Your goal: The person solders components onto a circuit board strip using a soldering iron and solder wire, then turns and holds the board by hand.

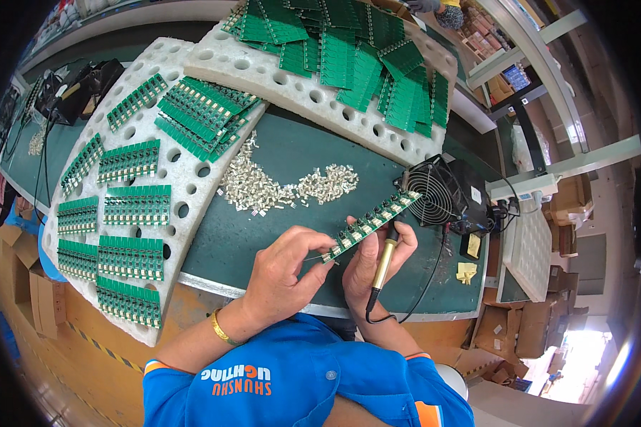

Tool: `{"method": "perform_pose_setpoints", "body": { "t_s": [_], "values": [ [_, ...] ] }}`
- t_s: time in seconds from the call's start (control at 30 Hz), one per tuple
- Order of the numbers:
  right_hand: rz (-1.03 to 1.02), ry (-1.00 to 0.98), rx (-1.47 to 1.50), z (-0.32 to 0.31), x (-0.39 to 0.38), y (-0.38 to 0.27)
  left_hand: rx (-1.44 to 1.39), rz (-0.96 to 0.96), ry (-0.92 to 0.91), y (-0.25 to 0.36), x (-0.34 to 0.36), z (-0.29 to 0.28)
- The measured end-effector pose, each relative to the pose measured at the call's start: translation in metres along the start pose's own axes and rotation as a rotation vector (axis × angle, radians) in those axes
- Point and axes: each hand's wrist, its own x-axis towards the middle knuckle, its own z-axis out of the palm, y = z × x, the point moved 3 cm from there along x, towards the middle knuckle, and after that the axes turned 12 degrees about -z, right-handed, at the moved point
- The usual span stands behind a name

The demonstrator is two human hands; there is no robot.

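In front of me a narrow green circuit board (367,229) is held at a slant, its row of small white and black components facing up. My left hand (286,272) pinches its lower left end between thumb and fingers. A thin wire shows by those fingertips; what holds it is hidden. My right hand (379,260) is closed around a soldering iron (384,265) with a gold handle, and its fingers also support the board from beneath. The iron's tip is hidden behind the board. A loose pile of small white connectors (263,186) lies on the dark green table (224,245) beyond my hands.
Left, a white foam slab (132,213) with holes carries several populated boards (132,257). Another foam slab (285,75) at the back bears heaped green boards (338,57). A black fan (441,196) stands right, near a crumpled yellow sponge (466,272); the iron's cord (424,290) loops below.
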Motion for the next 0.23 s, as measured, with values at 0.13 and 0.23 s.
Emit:
{"method": "perform_pose_setpoints", "body": {
  "t_s": [0.13, 0.23],
  "values": [
    [-0.044, -0.007, -0.001, 0.0015, -0.0007, -0.0009, -0.032, -0.050, -0.014, -0.0041, -0.0019, 0.0002],
    [0.001, 0.002, -0.092, -0.0010, -0.0009, -0.0011, -0.049, -0.125, -0.054, -0.0107, -0.0061, -0.0009]
  ]
}}
